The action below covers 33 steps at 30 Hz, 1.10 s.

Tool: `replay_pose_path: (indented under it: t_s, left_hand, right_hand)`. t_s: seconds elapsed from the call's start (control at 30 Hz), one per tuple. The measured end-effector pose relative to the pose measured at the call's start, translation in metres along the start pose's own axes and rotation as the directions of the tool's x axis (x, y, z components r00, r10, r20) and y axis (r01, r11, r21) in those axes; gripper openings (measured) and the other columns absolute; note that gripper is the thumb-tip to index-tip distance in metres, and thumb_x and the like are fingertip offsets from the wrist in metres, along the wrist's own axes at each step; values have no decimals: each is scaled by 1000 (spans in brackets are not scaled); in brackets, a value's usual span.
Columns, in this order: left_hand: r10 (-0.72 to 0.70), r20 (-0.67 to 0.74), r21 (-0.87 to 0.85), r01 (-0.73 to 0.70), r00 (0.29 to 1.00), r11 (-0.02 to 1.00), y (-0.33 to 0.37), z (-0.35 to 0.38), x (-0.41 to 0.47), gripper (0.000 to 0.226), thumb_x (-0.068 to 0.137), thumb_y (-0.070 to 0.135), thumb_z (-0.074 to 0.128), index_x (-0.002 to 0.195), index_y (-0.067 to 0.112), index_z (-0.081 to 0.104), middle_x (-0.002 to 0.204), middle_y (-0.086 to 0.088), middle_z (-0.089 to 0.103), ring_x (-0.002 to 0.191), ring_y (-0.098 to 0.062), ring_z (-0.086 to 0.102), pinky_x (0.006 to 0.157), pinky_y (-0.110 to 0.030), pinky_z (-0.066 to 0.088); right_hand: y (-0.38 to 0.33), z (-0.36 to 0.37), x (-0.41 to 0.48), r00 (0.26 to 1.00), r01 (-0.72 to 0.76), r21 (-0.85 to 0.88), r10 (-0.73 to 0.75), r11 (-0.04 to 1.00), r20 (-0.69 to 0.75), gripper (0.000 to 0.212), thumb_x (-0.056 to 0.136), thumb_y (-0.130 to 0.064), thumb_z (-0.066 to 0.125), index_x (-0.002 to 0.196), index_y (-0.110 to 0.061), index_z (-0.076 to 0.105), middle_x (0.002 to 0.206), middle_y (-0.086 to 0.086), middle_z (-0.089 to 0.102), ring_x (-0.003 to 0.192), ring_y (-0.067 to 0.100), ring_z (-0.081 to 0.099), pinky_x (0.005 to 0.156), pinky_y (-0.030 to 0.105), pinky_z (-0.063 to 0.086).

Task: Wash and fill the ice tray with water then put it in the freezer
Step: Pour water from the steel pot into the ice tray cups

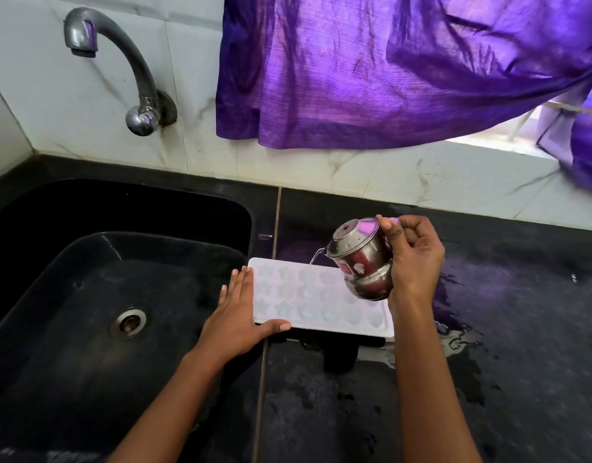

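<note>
A white ice tray point(308, 302) with star-shaped cells lies flat on the black counter, just right of the sink. My left hand point(241, 312) rests against its left end, fingers straight along the short edge and thumb along the front edge. My right hand point(411, 259) grips a small steel pot point(361, 259), tilted to the left above the tray's right half. A thin stream of water runs from the pot's rim into a cell in the back row. The pot hides part of the tray's right side.
A black sink point(87, 295) with a steel drain point(128, 322) lies to the left, under a steel wall tap point(121, 61) that is not running. Purple cloth point(388, 68) hangs above the counter. The black counter point(505, 329) is wet to the right of the tray.
</note>
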<state>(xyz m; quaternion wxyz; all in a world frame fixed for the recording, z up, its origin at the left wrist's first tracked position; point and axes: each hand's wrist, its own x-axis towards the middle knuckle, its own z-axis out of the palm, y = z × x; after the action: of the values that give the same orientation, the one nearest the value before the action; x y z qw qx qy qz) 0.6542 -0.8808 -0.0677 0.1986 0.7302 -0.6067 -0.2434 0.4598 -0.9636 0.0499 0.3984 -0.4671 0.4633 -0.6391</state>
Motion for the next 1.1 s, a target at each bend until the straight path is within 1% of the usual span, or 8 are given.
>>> replay_pose_path:
  t_s: [0.17,0.27,0.33,0.43,0.57,0.8,0.93,1.1]
  left_hand:
    - [-1,-3,-9,1,1000,1000,-2,0,0,123,67,77,52,148,13,-15,157,0,-17,130,-1,-27,113,-31,-9]
    - [8,-15,-13,-8,1000,1000,-3,0,1,146,38,101,25,148,13,-15,157,0,-17,130,-2,-28,109,-28,-12]
    - [7,-21,-20,-7,1000,1000,-5,2,2,150,30,103,13,148,13,-15,157,1,-17,131,-2,-28,109,-27,-13]
    - [6,-18,-23,-7,1000,1000,-3,1,2,145,38,100,26,148,14,-16,157,1,-17,130,-1,-28,110,-28,-12]
    - [7,-7,-4,-7,1000,1000,0,0,1,121,69,74,53,147,13,-16,157,0,-18,129,-1,-27,111,-29,-10]
    - [1,9,0,-1,1000,1000,0,0,0,118,71,71,53,147,13,-17,157,-1,-19,128,-1,-27,112,-30,-10]
    - [-6,19,8,6,1000,1000,0,-1,1,132,53,89,36,147,14,-18,157,0,-19,128,-2,-28,110,-29,-11]
    - [-13,5,7,13,1000,1000,0,0,0,116,74,68,55,147,14,-17,157,0,-19,127,-1,-27,113,-31,-8]
  right_hand:
    - [-5,1,2,1000,23,14,-22,1000,-6,19,76,-14,74,72,-20,56,68,-7,63,61,-2,57,63,14,48]
    - [-6,2,3,1000,26,0,-26,1000,-9,18,76,-16,74,72,-20,57,67,-10,64,61,-4,57,63,14,48]
    - [-6,1,2,1000,24,-4,-24,1000,-12,18,76,-16,74,73,-21,57,68,-10,64,61,-3,58,64,14,48]
    - [-5,1,3,1000,17,-3,-17,1000,-17,18,76,-16,74,73,-20,57,68,-8,64,61,-3,58,64,15,48]
    - [-2,-1,2,1000,-4,25,4,1000,-22,18,76,-14,74,72,-19,57,66,-10,64,61,-1,58,63,15,49]
    - [8,-2,5,993,-89,145,100,985,-71,18,77,-11,72,72,-18,56,74,-1,67,77,14,61,71,24,50]
    - [9,2,3,992,-114,204,124,972,-34,16,77,-11,71,73,-16,56,78,3,66,75,13,61,67,19,50]
    - [10,12,0,994,-113,138,112,984,11,16,77,-11,71,74,-16,56,78,4,66,74,12,62,67,17,50]
